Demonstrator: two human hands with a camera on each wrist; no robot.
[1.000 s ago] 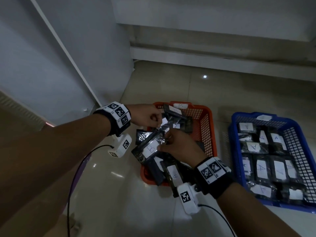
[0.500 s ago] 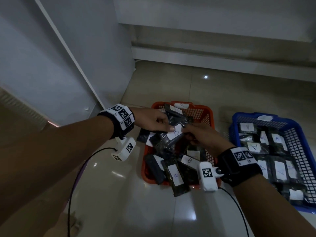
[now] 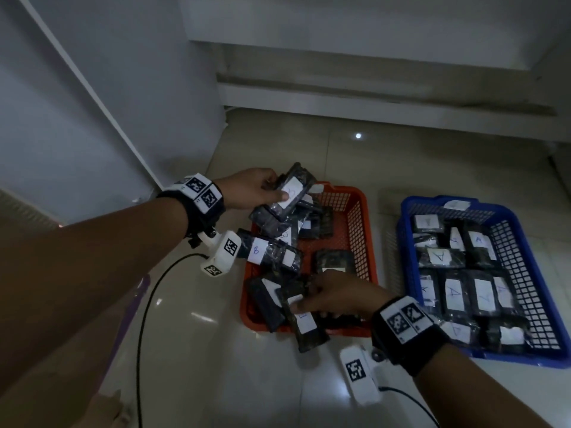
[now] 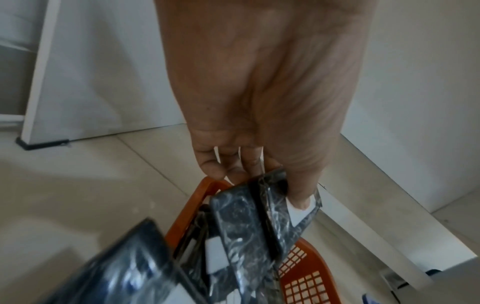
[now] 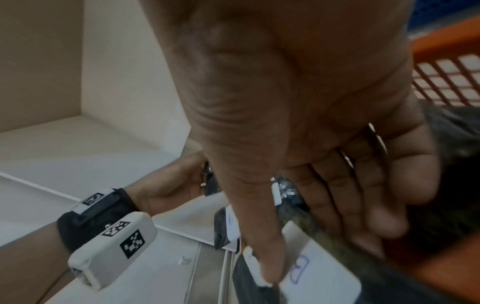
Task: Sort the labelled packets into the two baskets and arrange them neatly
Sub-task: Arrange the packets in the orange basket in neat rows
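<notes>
While my left hand [image 3: 251, 193] grips a small stack of dark packets [image 3: 285, 197] above the far-left corner of the orange basket [image 3: 360, 223], thumb pressed on the top white label, my right hand [image 3: 335, 296] pinches another packet [image 3: 304, 319] that hangs over the basket's near rim onto the floor. Thumb on its label, fingers curled beneath. Wrapping looks glossy and crinkled: likely light, fairly stiff, slippery film. Best held flat across the faces, near the label, not by the loose edges. More B-marked packets lie jumbled in the orange basket. Blue basket [image 3: 525, 273] to the right holds A-marked packets in rough rows.
</notes>
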